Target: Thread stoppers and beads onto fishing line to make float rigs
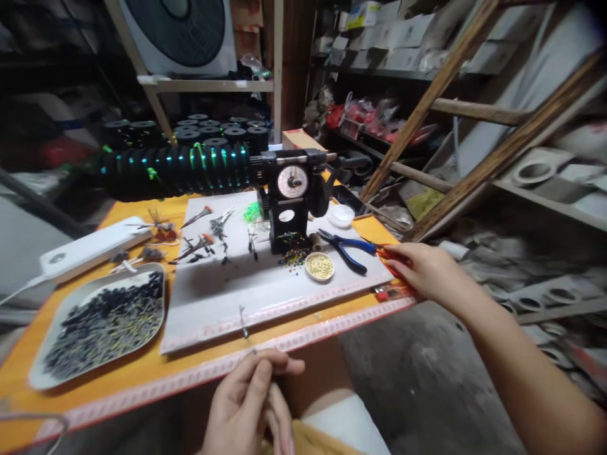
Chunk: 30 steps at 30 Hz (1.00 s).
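My left hand (258,395) is at the front edge of the table, thumb and forefinger pinched on a thin wire-like piece (244,323) whose far end reaches over the white board. What the curled lower fingers hold, if anything, is hidden. My right hand (420,265) is closed around a red-handled tool (394,259) at the table's right edge; its dark narrow tip points left, and its kind is not clear. Just left of that hand lie blue-handled pliers (349,249), jaws toward the winding machine. A small round dish of gold beads (320,266) sits beside the pliers.
A black machine (294,196) with a dial carries a long row of dark spools (177,169). A tray rim (164,297) surrounds many small dark parts at left. The white board (203,322) bears loose parts and colored beads (294,248). A wooden ladder (429,107) leans at right.
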Motion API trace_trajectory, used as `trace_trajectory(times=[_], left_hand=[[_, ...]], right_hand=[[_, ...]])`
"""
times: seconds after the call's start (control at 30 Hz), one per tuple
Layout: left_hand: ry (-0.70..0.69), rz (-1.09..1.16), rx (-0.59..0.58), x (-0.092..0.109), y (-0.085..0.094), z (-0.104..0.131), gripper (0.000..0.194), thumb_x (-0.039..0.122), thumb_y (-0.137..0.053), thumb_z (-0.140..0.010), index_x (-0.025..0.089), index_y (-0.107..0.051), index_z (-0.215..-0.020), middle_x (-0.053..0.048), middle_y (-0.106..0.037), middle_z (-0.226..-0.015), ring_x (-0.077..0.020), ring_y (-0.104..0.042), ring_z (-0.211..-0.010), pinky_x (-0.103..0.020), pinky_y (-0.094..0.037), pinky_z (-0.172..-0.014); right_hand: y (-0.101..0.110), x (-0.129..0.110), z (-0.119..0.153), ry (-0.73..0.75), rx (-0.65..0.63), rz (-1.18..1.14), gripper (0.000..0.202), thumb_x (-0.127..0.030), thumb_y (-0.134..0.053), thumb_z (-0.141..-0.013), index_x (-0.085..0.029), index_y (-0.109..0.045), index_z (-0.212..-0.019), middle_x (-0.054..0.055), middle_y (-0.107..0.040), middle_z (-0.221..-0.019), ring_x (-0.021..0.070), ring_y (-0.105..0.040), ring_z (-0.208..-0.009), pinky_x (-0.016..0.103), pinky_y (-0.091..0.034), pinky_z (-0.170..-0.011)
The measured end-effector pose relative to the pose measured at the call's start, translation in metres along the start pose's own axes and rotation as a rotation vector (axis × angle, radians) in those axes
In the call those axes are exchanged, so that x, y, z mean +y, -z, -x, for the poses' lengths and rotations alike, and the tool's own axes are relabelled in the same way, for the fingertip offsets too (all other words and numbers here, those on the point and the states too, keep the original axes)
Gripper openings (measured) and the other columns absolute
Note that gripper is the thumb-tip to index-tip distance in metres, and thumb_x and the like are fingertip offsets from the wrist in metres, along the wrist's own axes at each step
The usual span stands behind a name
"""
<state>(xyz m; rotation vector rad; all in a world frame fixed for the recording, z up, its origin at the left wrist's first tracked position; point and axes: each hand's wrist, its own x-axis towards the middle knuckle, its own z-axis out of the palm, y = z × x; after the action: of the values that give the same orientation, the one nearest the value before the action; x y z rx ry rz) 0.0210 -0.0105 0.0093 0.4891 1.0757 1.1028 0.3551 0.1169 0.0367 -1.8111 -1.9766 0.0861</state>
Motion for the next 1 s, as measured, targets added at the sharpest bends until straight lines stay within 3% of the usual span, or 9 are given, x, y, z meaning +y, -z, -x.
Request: trace_trajectory(times=[0.1, 0.23, 0.27, 0.33, 0.43, 0.53, 0.73, 0.87, 1.0], left_hand=[[0.005, 0.079, -0.086, -0.002, 0.003, -0.001, 0.034, 0.046, -0.074, -0.081, 0.014, -0.07, -0.088, -0.013, -0.08, -0.096, -0.0059, -0.058, -0.028, -0.012, -0.04, -0.027], [0.018, 0.211, -0.253, -0.01, 0.011, -0.007, 0.026, 0.041, -0.066, -0.09, 0.015, -0.069, -0.092, -0.012, -0.081, -0.097, -0.0089, -0.063, -0.032, -0.011, -0.041, -0.027], [0.02, 0.245, -0.29, -0.012, 0.012, -0.009, 0.026, 0.04, -0.064, -0.091, 0.015, -0.068, -0.092, -0.012, -0.081, -0.097, -0.0093, -0.063, -0.032, -0.01, -0.04, -0.026], [0.028, 0.288, -0.344, -0.014, 0.013, -0.011, 0.025, 0.039, -0.062, -0.093, 0.015, -0.068, -0.094, -0.012, -0.081, -0.097, -0.01, -0.065, -0.033, -0.009, -0.039, -0.025], [0.052, 0.302, -0.375, -0.013, 0.012, -0.01, 0.024, 0.037, -0.058, -0.096, 0.015, -0.067, -0.096, -0.011, -0.08, -0.1, -0.0108, -0.068, -0.037, -0.009, -0.043, -0.028], [0.054, 0.315, -0.389, -0.009, 0.011, -0.005, 0.022, 0.034, -0.055, -0.098, 0.015, -0.066, -0.097, -0.01, -0.08, -0.1, -0.0113, -0.069, -0.039, -0.01, -0.046, -0.031], [0.077, 0.381, -0.439, -0.007, 0.016, 0.002, 0.026, 0.031, -0.048, -0.101, 0.014, -0.067, -0.098, -0.011, -0.081, -0.098, -0.0119, -0.072, -0.043, -0.009, -0.046, -0.032], [0.106, 0.419, -0.449, -0.01, 0.02, 0.001, 0.024, 0.029, -0.048, -0.102, 0.014, -0.067, -0.098, -0.01, -0.081, -0.098, -0.0123, -0.072, -0.044, -0.01, -0.049, -0.034], [0.099, 0.426, -0.477, -0.014, 0.022, -0.001, 0.025, 0.031, -0.049, -0.101, 0.013, -0.067, -0.096, -0.01, -0.081, -0.098, -0.0105, -0.07, -0.04, -0.005, -0.041, -0.03]], right_hand=[[0.002, -0.001, 0.001, -0.049, 0.056, 0.085, 0.029, -0.035, -0.066, -0.079, -0.013, -0.072, -0.097, 0.015, -0.074, -0.076, 0.0283, -0.069, -0.069, 0.041, -0.05, -0.067], [0.012, -0.022, 0.039, -0.056, 0.167, -0.006, 0.051, -0.047, -0.062, -0.084, -0.02, -0.057, -0.127, 0.015, -0.072, -0.096, 0.0289, -0.071, -0.078, 0.042, -0.055, -0.073], [0.012, -0.032, 0.052, -0.002, 0.123, -0.198, 0.05, -0.043, -0.063, -0.085, -0.025, -0.055, -0.131, 0.013, -0.073, -0.099, 0.0262, -0.072, -0.078, 0.037, -0.058, -0.072], [0.006, -0.056, 0.079, 0.157, -0.134, -0.458, 0.044, -0.032, -0.067, -0.086, -0.032, -0.059, -0.129, 0.009, -0.076, -0.101, 0.0238, -0.075, -0.081, 0.031, -0.061, -0.069], [-0.011, -0.094, 0.109, 0.348, -0.483, -0.509, 0.042, -0.024, -0.071, -0.083, -0.037, -0.067, -0.124, 0.007, -0.075, -0.111, 0.0224, -0.075, -0.093, 0.025, -0.062, -0.073], [-0.028, -0.12, 0.12, 0.327, -0.724, -0.603, 0.044, -0.027, -0.073, -0.083, -0.035, -0.067, -0.127, 0.009, -0.071, -0.123, 0.0257, -0.071, -0.106, 0.028, -0.061, -0.082], [-0.043, -0.133, 0.119, 0.199, -0.776, -0.74, 0.03, -0.031, -0.072, -0.086, -0.035, -0.075, -0.116, 0.009, -0.077, -0.106, 0.025, -0.072, -0.099, 0.033, -0.059, -0.086], [-0.042, -0.135, 0.119, 0.106, -0.863, -0.796, 0.029, -0.037, -0.072, -0.086, -0.033, -0.076, -0.114, 0.009, -0.074, -0.109, 0.0252, -0.07, -0.104, 0.037, -0.056, -0.093], [-0.04, -0.135, 0.118, 0.059, -0.963, -0.807, 0.031, -0.04, -0.071, -0.086, -0.031, -0.075, -0.116, 0.009, -0.071, -0.114, 0.0256, -0.067, -0.11, 0.037, -0.053, -0.097]])
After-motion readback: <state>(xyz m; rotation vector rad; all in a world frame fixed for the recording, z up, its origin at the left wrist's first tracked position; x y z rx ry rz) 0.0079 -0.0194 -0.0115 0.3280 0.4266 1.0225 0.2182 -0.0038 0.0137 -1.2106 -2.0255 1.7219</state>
